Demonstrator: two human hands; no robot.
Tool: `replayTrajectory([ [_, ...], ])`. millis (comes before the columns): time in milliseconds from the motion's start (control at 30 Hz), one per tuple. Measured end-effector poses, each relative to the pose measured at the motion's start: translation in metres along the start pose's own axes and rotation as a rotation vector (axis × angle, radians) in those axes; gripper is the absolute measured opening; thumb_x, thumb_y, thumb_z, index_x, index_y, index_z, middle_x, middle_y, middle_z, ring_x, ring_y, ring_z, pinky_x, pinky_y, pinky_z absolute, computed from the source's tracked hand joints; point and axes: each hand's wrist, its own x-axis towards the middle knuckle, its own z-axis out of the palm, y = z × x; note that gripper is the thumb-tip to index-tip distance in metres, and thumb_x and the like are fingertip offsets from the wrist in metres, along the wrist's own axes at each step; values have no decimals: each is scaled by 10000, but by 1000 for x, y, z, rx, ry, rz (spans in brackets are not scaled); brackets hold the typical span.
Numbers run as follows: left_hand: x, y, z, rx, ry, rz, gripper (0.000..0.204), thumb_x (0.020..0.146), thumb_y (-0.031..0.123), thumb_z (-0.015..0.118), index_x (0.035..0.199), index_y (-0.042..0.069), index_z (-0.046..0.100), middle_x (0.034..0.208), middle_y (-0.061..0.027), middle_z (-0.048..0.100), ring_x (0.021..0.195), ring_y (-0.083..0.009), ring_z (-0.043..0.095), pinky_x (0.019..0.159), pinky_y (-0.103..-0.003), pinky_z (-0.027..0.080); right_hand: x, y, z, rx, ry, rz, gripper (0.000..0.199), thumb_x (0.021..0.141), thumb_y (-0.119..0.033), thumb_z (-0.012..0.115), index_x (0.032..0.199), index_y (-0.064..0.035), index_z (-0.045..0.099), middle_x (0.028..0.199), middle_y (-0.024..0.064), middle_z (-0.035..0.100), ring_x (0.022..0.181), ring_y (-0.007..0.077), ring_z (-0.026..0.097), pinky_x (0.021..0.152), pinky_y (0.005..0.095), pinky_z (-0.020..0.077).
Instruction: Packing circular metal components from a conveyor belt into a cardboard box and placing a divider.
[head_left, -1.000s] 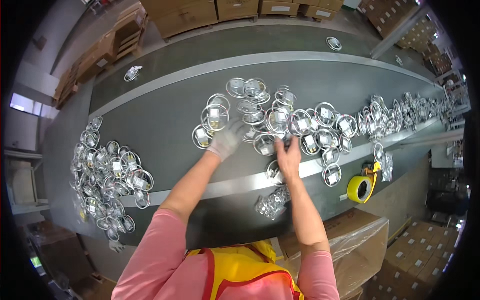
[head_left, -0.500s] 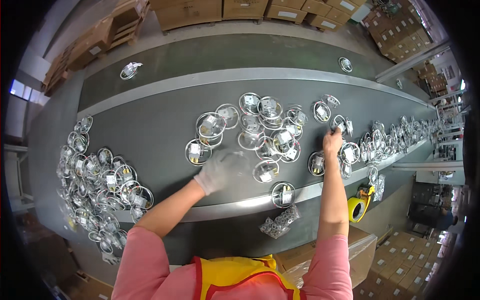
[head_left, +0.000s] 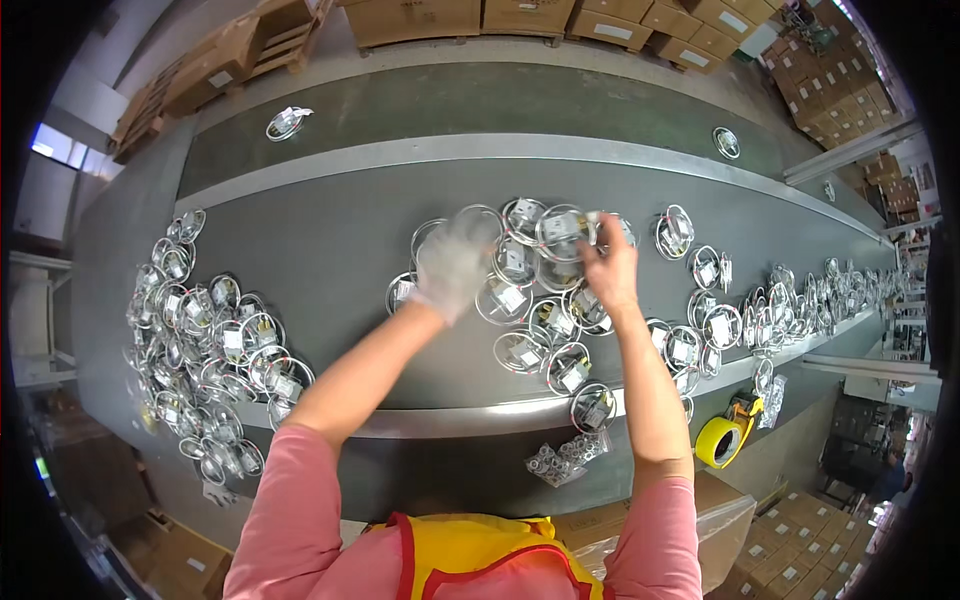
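Coiled cables, each a pale ring around a white and grey block, lie in a cluster mid-belt. My bare right hand has thumb and fingers closed on the edge of one coiled cable at the cluster's far side. My left hand, in a whitish glove, is over the cluster's left part, beside another coil; motion blurs its fingers. Nearer me, more coiled cables overlap between my forearms. Whether the left hand grips a coil does not show.
A heap of coiled cables covers the belt's left end. Another row runs off along the right. On the near ledge are a clear bag of small rings and a yellow tape roll in a dispenser. Cartons stand beyond the belt.
My right hand has moved left from the coils on the right to the middle cluster. My left hand has gone farther out, over the cluster's left side. The view has shifted slightly.
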Motion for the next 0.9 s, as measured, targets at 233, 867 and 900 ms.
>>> replayTrajectory([
  [233, 54, -28, 12, -77, -424, -347, 543, 724, 193, 665, 1222, 102, 471, 1240, -142, 475, 1160, -305, 439, 943, -364, 390, 29, 37, -44, 37, 570, 204, 365, 811, -207, 614, 1087, -8, 482, 750, 140, 608, 662, 225, 578, 639, 346, 457],
  [867, 13, -93, -25, 237, 91, -54, 332, 642, 64, 591, 965, 137, 616, 1027, -81, 522, 1045, -295, 477, 871, -393, 410, -29, -38, 32, -484, -202, -789, 408, 671, -92, 628, 1064, -40, 536, 1034, 121, 536, 1033, 300, 473, 974, 476, 304],
  [900, 3, -87, -29, 152, 68, 110, 303, 649, 77, 600, 948, 122, 610, 1016, -76, 523, 1015, -289, 485, 862, -409, 412, -27, -37, 36, -541, -264, -760, 457, 664, -83, 622, 1106, -42, 512, 1066, 123, 530, 1059, 297, 466, 1010, 488, 274],
])
